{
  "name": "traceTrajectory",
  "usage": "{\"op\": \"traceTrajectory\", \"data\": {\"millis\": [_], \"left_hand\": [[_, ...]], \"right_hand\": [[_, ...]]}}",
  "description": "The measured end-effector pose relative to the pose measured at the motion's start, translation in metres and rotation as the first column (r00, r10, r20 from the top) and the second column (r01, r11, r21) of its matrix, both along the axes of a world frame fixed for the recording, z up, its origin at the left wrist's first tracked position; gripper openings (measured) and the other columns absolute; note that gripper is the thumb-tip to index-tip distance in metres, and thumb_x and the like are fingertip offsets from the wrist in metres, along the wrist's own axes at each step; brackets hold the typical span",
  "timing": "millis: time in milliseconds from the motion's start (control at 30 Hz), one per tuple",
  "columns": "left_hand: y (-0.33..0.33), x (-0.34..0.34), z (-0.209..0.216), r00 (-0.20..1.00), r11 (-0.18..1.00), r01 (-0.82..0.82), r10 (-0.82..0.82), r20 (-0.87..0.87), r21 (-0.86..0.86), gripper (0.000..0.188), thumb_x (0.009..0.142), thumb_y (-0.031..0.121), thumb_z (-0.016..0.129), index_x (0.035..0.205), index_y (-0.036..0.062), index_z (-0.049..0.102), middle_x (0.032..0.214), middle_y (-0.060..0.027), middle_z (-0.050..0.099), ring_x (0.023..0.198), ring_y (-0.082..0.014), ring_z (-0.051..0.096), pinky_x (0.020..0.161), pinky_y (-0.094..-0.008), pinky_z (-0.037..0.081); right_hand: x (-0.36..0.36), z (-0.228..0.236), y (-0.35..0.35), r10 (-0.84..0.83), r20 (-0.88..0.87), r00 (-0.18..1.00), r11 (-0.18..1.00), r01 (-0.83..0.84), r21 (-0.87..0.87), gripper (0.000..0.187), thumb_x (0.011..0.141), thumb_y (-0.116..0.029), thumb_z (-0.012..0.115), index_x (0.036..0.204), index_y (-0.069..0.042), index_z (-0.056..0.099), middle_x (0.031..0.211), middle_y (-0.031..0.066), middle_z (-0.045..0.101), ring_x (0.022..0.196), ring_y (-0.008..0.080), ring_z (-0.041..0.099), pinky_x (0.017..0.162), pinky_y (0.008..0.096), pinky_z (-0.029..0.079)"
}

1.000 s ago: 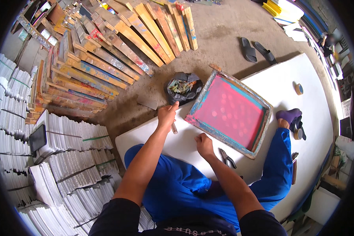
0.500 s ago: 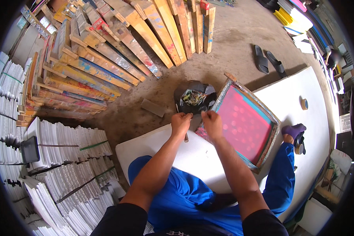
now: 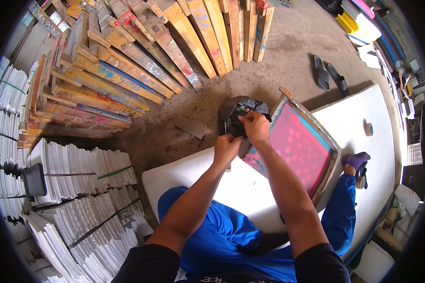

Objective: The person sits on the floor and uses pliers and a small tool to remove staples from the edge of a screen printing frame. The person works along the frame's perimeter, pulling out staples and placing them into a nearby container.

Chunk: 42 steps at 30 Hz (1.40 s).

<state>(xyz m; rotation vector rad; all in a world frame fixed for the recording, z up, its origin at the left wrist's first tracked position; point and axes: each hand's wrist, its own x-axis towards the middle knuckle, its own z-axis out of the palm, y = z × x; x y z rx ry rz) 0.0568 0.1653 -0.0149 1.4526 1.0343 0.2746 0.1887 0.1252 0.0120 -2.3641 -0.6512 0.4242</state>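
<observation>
Head view: clutching stick [image 3: 229,168] in left hand [image 3: 226,150]; poking right hand [image 3: 256,127] at black bag [image 3: 227,114] beside white board [image 3: 174,173], can't tell if pinching. Likely a soft, light bag; grab by rim.

"How's the light?"
"Bright on the white bench [image 3: 382,141], duller over the floor [image 3: 288,70], with a shadow along the bench's far edge."
"Sharpness?"
"Fair; fisheye curves the white stacks [image 3: 75,162], and the corners are black."
</observation>
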Motion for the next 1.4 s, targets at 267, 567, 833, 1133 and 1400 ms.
{"op": "traceTrajectory", "data": {"millis": [267, 567, 833, 1133, 1400], "left_hand": [[0.004, 0.002, -0.018, 1.000, 1.000, 0.001, -0.001, 0.026, 0.003, 0.027, 0.085, 0.023, 0.073, 0.073, -0.0005, 0.067, 0.064, -0.0048, 0.062, 0.059, -0.0119, 0.054, 0.054, -0.0331, 0.041], [0.005, -0.001, -0.016, 1.000, 1.000, -0.004, 0.004, 0.031, 0.001, 0.032, 0.084, 0.024, 0.072, 0.068, -0.0034, 0.067, 0.062, -0.0108, 0.065, 0.058, -0.0172, 0.059, 0.057, -0.0350, 0.044], [0.005, -0.002, -0.019, 1.000, 1.000, 0.000, -0.001, 0.026, 0.020, 0.027, 0.086, 0.023, 0.073, 0.073, -0.0002, 0.068, 0.059, -0.0022, 0.055, 0.052, -0.0108, 0.049, 0.050, -0.0306, 0.038], [0.007, -0.004, -0.010, 0.999, 1.000, -0.009, 0.009, 0.031, 0.015, 0.029, 0.086, 0.024, 0.072, 0.073, -0.0016, 0.067, 0.060, -0.0039, 0.058, 0.055, -0.0115, 0.051, 0.054, -0.0317, 0.039], [0.007, -0.002, -0.017, 1.000, 0.999, 0.013, -0.014, 0.015, 0.050, 0.033, 0.085, 0.026, 0.071, 0.070, -0.0036, 0.066, 0.061, -0.0092, 0.063, 0.059, -0.0151, 0.056, 0.059, -0.0346, 0.044]], "right_hand": [[-0.047, -0.011, -0.085, 0.177, 0.458, 0.871, 0.953, -0.268, 0.142, 0.032, 0.092, -0.015, 0.066, 0.120, 0.000, 0.066, 0.118, 0.0179, 0.069, 0.108, 0.0366, 0.065, 0.093, 0.0451, 0.051], [-0.128, -0.048, -0.262, 0.499, 0.481, 0.721, 0.856, -0.498, -0.140, 0.040, 0.084, -0.015, 0.073, 0.123, -0.005, 0.067, 0.128, 0.0140, 0.064, 0.114, 0.0325, 0.062, 0.095, 0.0439, 0.050], [-0.127, -0.059, -0.263, 0.538, 0.483, 0.691, 0.841, -0.473, -0.261, 0.048, 0.088, -0.024, 0.069, 0.132, -0.006, 0.062, 0.140, 0.0104, 0.058, 0.120, 0.0331, 0.058, 0.098, 0.0482, 0.048], [-0.109, -0.058, -0.258, 0.489, 0.422, 0.763, 0.868, -0.475, -0.146, 0.056, 0.082, -0.026, 0.076, 0.130, -0.002, 0.061, 0.118, 0.0148, 0.062, 0.108, 0.0325, 0.060, 0.092, 0.0443, 0.050], [-0.106, -0.068, -0.234, 0.425, 0.460, 0.780, 0.901, -0.415, -0.130, 0.047, 0.081, -0.025, 0.075, 0.125, -0.011, 0.066, 0.107, 0.0081, 0.063, 0.097, 0.0313, 0.060, 0.086, 0.0433, 0.051]]}}
